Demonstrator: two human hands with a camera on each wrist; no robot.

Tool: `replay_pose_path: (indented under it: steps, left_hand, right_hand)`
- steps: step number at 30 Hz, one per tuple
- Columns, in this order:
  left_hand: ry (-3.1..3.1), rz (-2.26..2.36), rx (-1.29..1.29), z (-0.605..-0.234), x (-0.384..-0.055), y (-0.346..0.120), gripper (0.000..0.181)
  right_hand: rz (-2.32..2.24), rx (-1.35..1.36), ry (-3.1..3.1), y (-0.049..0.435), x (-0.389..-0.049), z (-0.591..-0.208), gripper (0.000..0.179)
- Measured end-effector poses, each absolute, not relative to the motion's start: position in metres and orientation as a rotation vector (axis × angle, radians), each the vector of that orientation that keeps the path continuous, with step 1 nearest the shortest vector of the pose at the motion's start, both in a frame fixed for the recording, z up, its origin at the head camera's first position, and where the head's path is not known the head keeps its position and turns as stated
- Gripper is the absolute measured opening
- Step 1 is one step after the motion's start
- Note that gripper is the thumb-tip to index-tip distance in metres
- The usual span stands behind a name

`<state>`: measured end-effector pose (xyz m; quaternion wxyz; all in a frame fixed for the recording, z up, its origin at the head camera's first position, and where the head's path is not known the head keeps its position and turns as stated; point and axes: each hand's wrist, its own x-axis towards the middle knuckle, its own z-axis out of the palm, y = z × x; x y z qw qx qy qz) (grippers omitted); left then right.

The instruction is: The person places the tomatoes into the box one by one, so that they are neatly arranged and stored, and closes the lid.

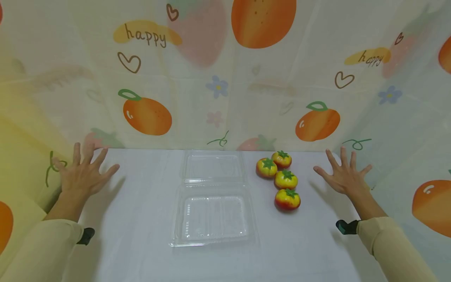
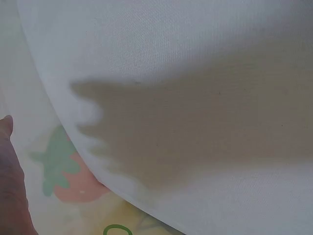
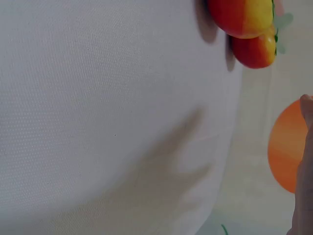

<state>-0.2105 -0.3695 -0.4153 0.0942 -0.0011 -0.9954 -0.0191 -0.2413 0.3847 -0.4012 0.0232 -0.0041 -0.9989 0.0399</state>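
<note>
My left hand point(image 1: 82, 172) hovers over the left side of the table with its fingers spread, holding nothing. Opposite it, my right hand point(image 1: 347, 174) is also raised with fingers apart and nothing in its grasp. A clear plastic clamshell box point(image 1: 215, 239) lies unfolded between them, its lid point(image 1: 213, 166) laid back toward the wall. Several yellow-and-red, persimmon-like fruits point(image 1: 287, 199) with green leafy tops cluster right of the box, nearest to my right hand. The right wrist view catches two of these fruits point(image 3: 239, 17) at its top.
A white cloth covers the table point(image 1: 141, 254). Behind it and along both sides hangs a curtain point(image 1: 246, 98) printed with oranges, strawberries and hearts. Dark wrist bands point(image 1: 347, 227) show at both sleeve cuffs. Each hand casts a shadow on the cloth.
</note>
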Motion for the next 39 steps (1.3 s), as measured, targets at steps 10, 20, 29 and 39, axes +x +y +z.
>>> replay_pose_path:
  steps: [10,20,29,39]
  left_hand:
    - [-2.961,-0.085,-0.027,-0.415,-0.214,-0.364,0.078]
    - [-2.974,-0.073,-0.078,-0.412,-0.213,-0.353,0.077]
    - [-2.949,-0.011,-0.178,-0.409,-0.211,-0.337,0.076]
    - [-2.833,0.023,-0.341,-0.408,-0.208,-0.315,0.070]
  right_hand:
    - [0.123,0.010,-3.090,0.384,-0.239,-0.400,0.094]
    - [0.120,0.024,-3.091,0.382,-0.236,-0.398,0.094]
    - [0.095,0.069,-3.109,0.379,-0.231,-0.396,0.095]
    - [0.111,0.149,-3.081,0.372,-0.222,-0.393,0.092]
